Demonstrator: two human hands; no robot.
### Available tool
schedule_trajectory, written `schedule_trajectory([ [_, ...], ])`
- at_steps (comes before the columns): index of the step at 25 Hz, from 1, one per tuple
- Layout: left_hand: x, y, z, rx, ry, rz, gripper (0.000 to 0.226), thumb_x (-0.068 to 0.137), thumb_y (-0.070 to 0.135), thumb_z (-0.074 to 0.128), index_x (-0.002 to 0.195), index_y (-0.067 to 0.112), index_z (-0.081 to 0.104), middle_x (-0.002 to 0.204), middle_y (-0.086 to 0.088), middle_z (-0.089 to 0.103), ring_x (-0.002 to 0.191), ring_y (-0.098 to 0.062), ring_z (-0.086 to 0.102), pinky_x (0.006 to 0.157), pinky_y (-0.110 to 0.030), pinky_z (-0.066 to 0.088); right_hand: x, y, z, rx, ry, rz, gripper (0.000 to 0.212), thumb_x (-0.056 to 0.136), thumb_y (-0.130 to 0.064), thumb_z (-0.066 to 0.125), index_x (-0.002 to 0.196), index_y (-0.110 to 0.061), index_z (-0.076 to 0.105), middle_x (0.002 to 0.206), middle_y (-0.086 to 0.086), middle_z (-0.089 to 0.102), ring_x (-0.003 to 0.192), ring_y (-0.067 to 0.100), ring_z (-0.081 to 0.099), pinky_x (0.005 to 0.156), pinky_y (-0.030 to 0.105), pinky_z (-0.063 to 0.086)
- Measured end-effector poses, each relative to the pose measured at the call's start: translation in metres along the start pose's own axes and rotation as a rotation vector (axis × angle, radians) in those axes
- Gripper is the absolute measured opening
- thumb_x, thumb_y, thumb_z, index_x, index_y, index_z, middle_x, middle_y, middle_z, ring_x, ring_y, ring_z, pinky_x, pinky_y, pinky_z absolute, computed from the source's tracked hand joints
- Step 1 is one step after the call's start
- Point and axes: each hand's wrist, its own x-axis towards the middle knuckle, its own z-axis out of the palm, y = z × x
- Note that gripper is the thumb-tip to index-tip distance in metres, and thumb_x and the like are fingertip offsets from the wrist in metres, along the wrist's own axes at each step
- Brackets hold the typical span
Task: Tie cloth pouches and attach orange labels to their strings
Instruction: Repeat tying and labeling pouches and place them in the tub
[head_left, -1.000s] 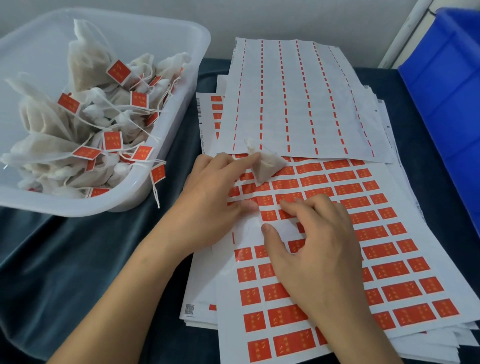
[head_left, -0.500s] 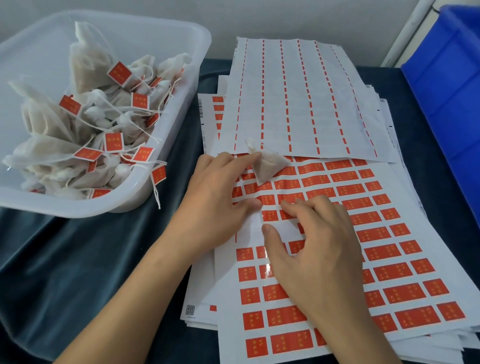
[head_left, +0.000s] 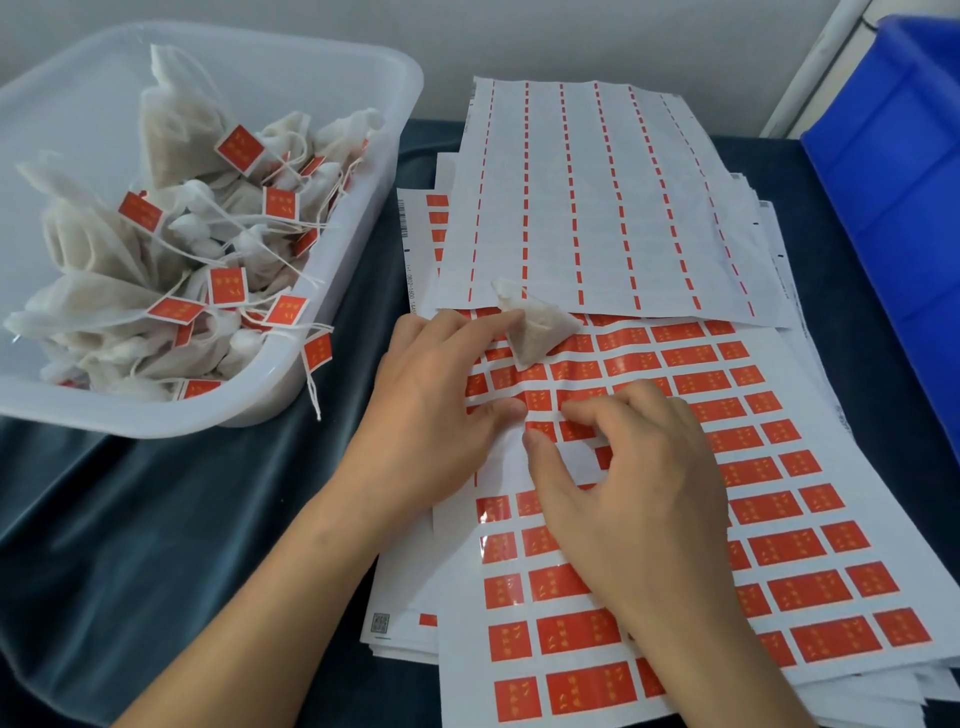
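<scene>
A cloth pouch (head_left: 535, 332) is pinched at twelve o'clock by the left hand (head_left: 441, 400), while the right hand (head_left: 623, 483), fingers curled, picks at the label sheet (head_left: 779, 519), its catch hidden.

We've got a dark teal cloth (head_left: 156, 519) draped over the whole work surface, kinda velvety looking with soft folds along the left side. On the far right there's a big blue plastic crate (head_left: 893, 218), only partly in frame, sitting on that cloth. Behind everything we see a plain pale wall (head_left: 519, 41), and up in the top right corner a white pipe or post (head_left: 826, 57) leans at an angle just beside the crate.
</scene>
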Motion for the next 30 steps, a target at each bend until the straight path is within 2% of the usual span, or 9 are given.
schedule_trajectory([
  [5,0.0,-0.005,0.002,-0.016,0.009,0.013,0.069,0.086,0.055,0.078,0.147,0.049,0.047,0.138,0.027,0.053,0.117,0.002,0.037,0.092,-0.013,0.031,0.02,-0.002,-0.005,-0.072,-0.036,0.018,0.037,0.089,-0.066,0.058,0.102,-0.034,0.071,0.098,-0.015,0.063,0.083,0.006,0.051,0.067,0.019,0.038],
  [9,0.001,-0.005,0.002,-0.054,-0.017,0.018,0.063,0.091,0.052,0.074,0.147,0.051,0.044,0.134,0.031,0.048,0.118,0.0,0.037,0.092,-0.016,0.033,0.026,-0.011,-0.003,-0.159,-0.006,0.037,0.042,0.088,-0.07,0.055,0.099,-0.033,0.07,0.097,-0.011,0.066,0.076,0.007,0.051,0.058,0.018,0.031],
  [14,0.0,-0.001,-0.001,-0.084,-0.06,-0.012,0.062,0.097,0.042,0.071,0.15,0.052,0.041,0.136,0.029,0.045,0.121,-0.001,0.033,0.104,-0.028,0.035,0.026,-0.018,0.0,-0.258,0.001,0.03,0.045,0.085,-0.071,0.058,0.101,-0.03,0.069,0.097,-0.007,0.067,0.074,0.009,0.045,0.06,0.023,0.036],
  [18,0.0,-0.001,-0.002,-0.067,-0.097,-0.004,0.061,0.103,0.027,0.064,0.153,0.051,0.037,0.13,0.028,0.041,0.119,-0.004,0.029,0.105,-0.028,0.03,0.028,-0.02,0.001,-0.308,-0.017,0.025,0.043,0.087,-0.069,0.058,0.102,-0.029,0.068,0.094,-0.008,0.064,0.073,0.009,0.047,0.059,0.023,0.038],
  [23,0.0,0.001,-0.003,-0.074,-0.093,-0.011,0.061,0.103,0.029,0.064,0.153,0.051,0.036,0.131,0.027,0.042,0.117,-0.003,0.03,0.104,-0.027,0.034,0.03,-0.022,0.002,-0.347,-0.032,0.012,0.034,0.089,-0.061,0.059,0.097,-0.029,0.069,0.083,-0.011,0.051,0.067,0.01,0.048,0.055,0.021,0.035],
  [25,0.001,0.002,-0.003,-0.082,-0.1,-0.019,0.06,0.103,0.03,0.063,0.152,0.052,0.036,0.126,0.031,0.038,0.117,-0.003,0.03,0.105,-0.027,0.033,0.032,-0.019,0.0,-0.336,-0.037,0.006,0.028,0.091,-0.056,0.061,0.094,-0.029,0.07,0.081,-0.011,0.052,0.064,0.01,0.048,0.053,0.018,0.031],
  [30,0.0,0.003,-0.003,-0.099,-0.098,-0.044,0.06,0.102,0.032,0.064,0.151,0.055,0.036,0.133,0.029,0.041,0.121,-0.003,0.03,0.11,-0.031,0.034,0.021,-0.004,-0.007,-0.209,-0.09,-0.061,0.036,0.087,-0.066,0.06,0.105,-0.035,0.066,0.1,-0.013,0.063,0.082,0.005,0.047,0.067,0.021,0.038],
])
